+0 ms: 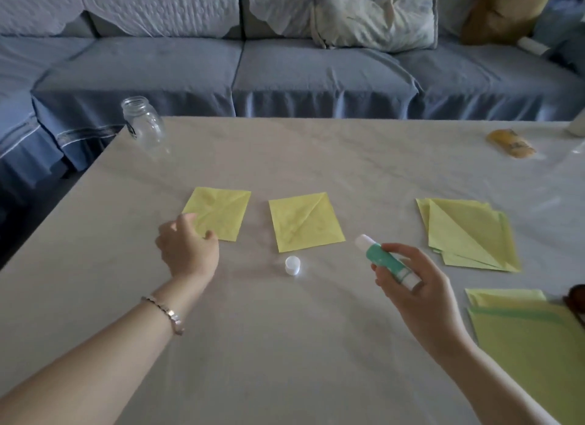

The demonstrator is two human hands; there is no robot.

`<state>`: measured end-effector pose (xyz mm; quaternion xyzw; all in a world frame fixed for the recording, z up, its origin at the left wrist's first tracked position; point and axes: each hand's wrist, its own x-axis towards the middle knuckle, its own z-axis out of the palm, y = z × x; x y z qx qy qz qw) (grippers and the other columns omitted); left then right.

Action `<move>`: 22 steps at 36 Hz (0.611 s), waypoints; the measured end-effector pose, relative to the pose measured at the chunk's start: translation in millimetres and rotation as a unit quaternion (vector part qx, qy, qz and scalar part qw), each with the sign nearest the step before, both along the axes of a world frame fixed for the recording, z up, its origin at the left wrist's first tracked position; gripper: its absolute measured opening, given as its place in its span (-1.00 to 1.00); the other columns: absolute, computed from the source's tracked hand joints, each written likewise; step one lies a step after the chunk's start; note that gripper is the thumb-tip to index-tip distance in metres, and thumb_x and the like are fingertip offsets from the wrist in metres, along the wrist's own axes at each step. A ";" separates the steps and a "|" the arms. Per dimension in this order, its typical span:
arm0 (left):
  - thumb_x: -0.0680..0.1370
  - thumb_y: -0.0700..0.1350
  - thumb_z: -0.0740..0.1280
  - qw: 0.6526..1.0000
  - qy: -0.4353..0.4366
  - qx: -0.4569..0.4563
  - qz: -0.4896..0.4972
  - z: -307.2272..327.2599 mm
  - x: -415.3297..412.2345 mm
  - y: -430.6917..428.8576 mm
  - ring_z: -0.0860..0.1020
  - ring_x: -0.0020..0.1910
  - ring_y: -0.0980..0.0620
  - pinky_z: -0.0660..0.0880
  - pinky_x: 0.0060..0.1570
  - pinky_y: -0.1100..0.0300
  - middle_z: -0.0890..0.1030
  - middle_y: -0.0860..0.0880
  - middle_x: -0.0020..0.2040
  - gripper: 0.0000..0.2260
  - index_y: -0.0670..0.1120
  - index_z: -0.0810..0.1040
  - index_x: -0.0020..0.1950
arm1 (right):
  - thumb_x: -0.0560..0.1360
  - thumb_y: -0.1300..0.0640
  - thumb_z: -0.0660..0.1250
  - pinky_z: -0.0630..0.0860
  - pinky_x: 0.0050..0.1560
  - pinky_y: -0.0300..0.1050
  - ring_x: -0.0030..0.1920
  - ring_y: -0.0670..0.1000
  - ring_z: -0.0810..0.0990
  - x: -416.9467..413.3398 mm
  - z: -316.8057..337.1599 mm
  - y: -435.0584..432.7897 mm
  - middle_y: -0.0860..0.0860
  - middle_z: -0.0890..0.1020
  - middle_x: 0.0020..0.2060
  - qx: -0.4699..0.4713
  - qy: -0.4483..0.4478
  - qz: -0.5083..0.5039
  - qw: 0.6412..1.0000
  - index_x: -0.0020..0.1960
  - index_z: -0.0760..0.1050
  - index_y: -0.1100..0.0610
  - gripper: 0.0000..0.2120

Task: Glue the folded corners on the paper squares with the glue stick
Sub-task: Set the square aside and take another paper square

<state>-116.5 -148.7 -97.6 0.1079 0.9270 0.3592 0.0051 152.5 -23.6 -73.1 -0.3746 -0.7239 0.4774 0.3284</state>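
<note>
The fingers point(408, 250) of the right hand point(421, 285) are wrapped round the green-and-white plastic glue stick point(378, 256), held above the bench with its uncapped white tip pointing up and to the left. The fingers point(190, 218) of the left hand point(186, 250) are loosely bent and grasp nothing; their tips rest on the near left corner of the left pale yellow paper square point(221, 212).

A long sofa under a soft blue-grey fabric cover point(285, 73) fills the background, with a rumpled pale cushion point(373, 19) on it. In front stands the broad bench point(285, 345), its top smooth, pale and faintly marbled.

At its near right edge lies a pile of flat yellow-green paper sheets point(522, 332). Beyond that is a fanned stack of yellow folded squares point(468, 231), the top one showing a sharp diagonal crease. A second yellow paper square point(304, 222) lies flat at the middle, just right of the one under the left hand, creased diagonally with faint smears on its surface.

A clear, lidless glass jar point(144, 123) stands at the far left corner. A crinkled yellow packet point(511, 144) lies far right. The small round white plastic cap point(292, 265) stands on the bench just near of the middle square. A thin metal bracelet point(167, 312) circles the left wrist.
</note>
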 end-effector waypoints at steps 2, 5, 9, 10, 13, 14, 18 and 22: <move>0.49 -0.28 0.35 0.994 0.036 0.034 -0.102 8.0 33.2 12.7 0.34 0.25 -0.22 0.23 0.20 0.09 0.44 -0.24 0.20 -0.67 -0.21 0.48 0.25 | 0.40 0.22 0.41 0.55 -0.18 0.07 -0.22 0.16 0.61 10.9 0.0 4.8 -0.07 0.65 -0.19 0.006 -0.013 -0.014 1.000 -0.08 0.50 -0.25 -0.66; 0.46 -0.29 0.39 0.965 0.028 0.059 -0.253 21.0 86.4 36.4 0.43 0.11 -0.12 0.27 0.10 0.23 0.44 -0.05 -0.01 -0.75 -0.20 0.55 0.13 | 0.40 0.17 0.43 0.46 -0.35 -0.12 -0.38 0.04 0.51 34.0 2.3 17.3 -0.05 0.62 -0.28 0.025 -0.021 -0.044 0.999 -0.08 0.50 -0.21 -0.72; 0.47 -0.22 0.40 0.906 -0.031 0.028 -0.422 27.9 153.2 76.0 0.50 0.07 -0.03 0.38 0.12 0.13 0.53 -0.03 0.02 -0.75 -0.16 0.54 0.13 | 0.42 0.26 0.40 0.30 -0.49 -0.31 -0.49 -0.11 0.35 72.7 6.9 36.6 0.07 0.58 -0.36 0.038 -0.018 -0.104 0.994 -0.07 0.52 -0.11 -0.73; 0.49 -0.17 0.39 0.891 -0.038 0.011 -0.453 26.8 169.6 86.1 0.49 0.11 -0.01 0.38 0.14 0.13 0.54 -0.03 0.08 -0.74 -0.13 0.52 0.17 | 0.42 0.26 0.40 0.31 -0.47 -0.28 -0.48 -0.10 0.36 82.5 8.3 41.3 0.09 0.59 -0.35 0.041 -0.017 -0.119 0.992 -0.07 0.53 -0.10 -0.74; 0.53 -0.02 0.32 0.852 -0.033 -0.041 -0.521 19.5 216.0 114.8 0.43 0.23 0.05 0.33 0.19 0.20 0.49 0.02 0.22 -0.68 -0.06 0.45 0.26 | 0.42 0.27 0.40 0.33 -0.46 -0.30 -0.46 -0.11 0.39 111.6 12.1 56.8 -0.01 0.59 -0.34 0.058 -0.014 -0.160 0.985 -0.07 0.52 -0.11 -0.73; 0.54 0.01 0.30 0.843 -0.032 -0.057 -0.534 17.0 230.1 123.2 0.41 0.25 0.06 0.32 0.20 0.21 0.47 0.04 0.25 -0.66 -0.04 0.43 0.28 | 0.42 0.27 0.40 0.33 -0.46 -0.33 -0.45 -0.11 0.40 120.6 13.1 61.6 -0.04 0.57 -0.34 0.064 -0.015 -0.172 0.983 -0.07 0.52 -0.10 -0.73; 0.52 0.09 0.32 0.806 0.004 -0.126 -0.579 4.6 273.1 149.4 0.42 0.25 0.03 0.29 0.18 0.22 0.47 0.04 0.25 -0.59 -0.01 0.40 0.32 | 0.42 0.28 0.40 0.33 -0.43 -0.35 -0.42 -0.10 0.41 148.7 14.5 76.9 -0.08 0.57 -0.34 0.077 -0.016 -0.204 0.976 -0.04 0.53 -0.05 -0.75; 0.45 0.11 0.40 0.776 0.036 -0.202 -0.596 -5.4 294.3 165.1 0.36 0.25 -0.01 0.31 0.17 0.16 0.42 0.01 0.22 -0.53 -0.03 0.39 0.27 | 0.42 0.28 0.39 0.33 -0.46 -0.36 -0.46 -0.12 0.39 166.9 11.7 85.3 -0.08 0.57 -0.32 0.065 -0.013 -0.226 0.972 -0.08 0.51 -0.11 -0.71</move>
